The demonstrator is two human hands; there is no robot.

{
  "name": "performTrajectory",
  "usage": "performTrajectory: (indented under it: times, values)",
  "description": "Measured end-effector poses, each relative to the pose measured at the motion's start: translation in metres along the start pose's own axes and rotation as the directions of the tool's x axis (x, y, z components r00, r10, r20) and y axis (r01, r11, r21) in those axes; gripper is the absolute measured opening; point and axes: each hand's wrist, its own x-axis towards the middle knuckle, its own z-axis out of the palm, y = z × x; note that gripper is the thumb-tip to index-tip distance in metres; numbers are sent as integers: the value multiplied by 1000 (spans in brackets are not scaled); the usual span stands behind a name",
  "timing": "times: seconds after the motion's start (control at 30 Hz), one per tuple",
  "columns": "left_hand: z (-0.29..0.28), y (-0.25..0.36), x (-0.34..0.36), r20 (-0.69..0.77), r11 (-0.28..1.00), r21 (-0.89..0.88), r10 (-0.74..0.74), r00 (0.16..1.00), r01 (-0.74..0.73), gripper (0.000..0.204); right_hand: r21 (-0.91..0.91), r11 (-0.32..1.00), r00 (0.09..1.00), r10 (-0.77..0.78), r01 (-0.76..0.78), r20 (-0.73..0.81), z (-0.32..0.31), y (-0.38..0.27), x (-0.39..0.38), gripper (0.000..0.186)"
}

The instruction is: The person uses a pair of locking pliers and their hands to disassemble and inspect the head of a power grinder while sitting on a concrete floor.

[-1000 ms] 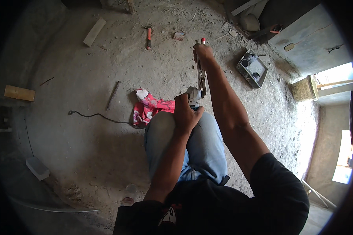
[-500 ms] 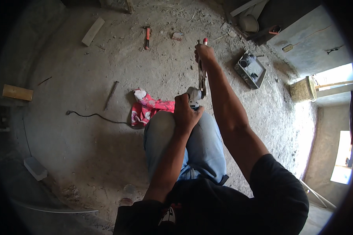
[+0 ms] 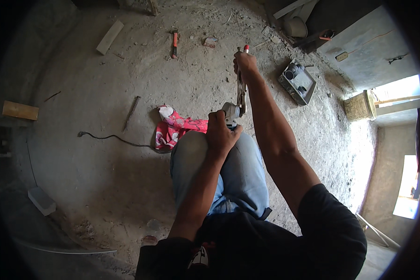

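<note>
My left hand [image 3: 222, 134] is closed around a grey angle grinder [image 3: 230, 111], held just above my knees. Long metal pliers [image 3: 242, 93] stretch away from me, their near end against the right side of the grinder head. At the far end, my right hand [image 3: 244, 62] grips the handles, and a red tip sticks out beyond the fist. Exactly what the jaws bite on is too small to make out. A pink and white patterned cloth [image 3: 172, 126] lies left of my knees. From beside it a dark power cord [image 3: 112, 136] runs left over the floor.
A hammer [image 3: 174, 44] with orange on it lies ahead on the dusty concrete floor. To the right are a grey tray [image 3: 294, 93] with dark parts inside and a dirty bucket [image 3: 359, 108]. Wooden pieces [image 3: 21, 110] and a grey block [image 3: 42, 200] lie left.
My right hand and the far end of the pliers have shifted very slightly to the right. The grinder stays in my left hand.
</note>
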Motion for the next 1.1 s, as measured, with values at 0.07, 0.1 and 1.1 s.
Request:
performTrajectory:
  times: [0.07, 0.1, 1.1]
  values:
    - [1, -1, 1, -1, 1000, 0, 2, 1000, -2, 55, 18, 1000, 999, -9, 10, -35, 1, -1, -5, 20]
    - [1, -1, 1, -6, 1000, 9, -3, 1000, 3, 56, 17, 1000, 999, -8, 9, -32, 2, -2, -7, 20]
    - [-18, -19, -14, 123, 982, 73, -185, 975, 177, 59, -88, 977, 978, 202, -196, 58, 25, 62, 15, 20]
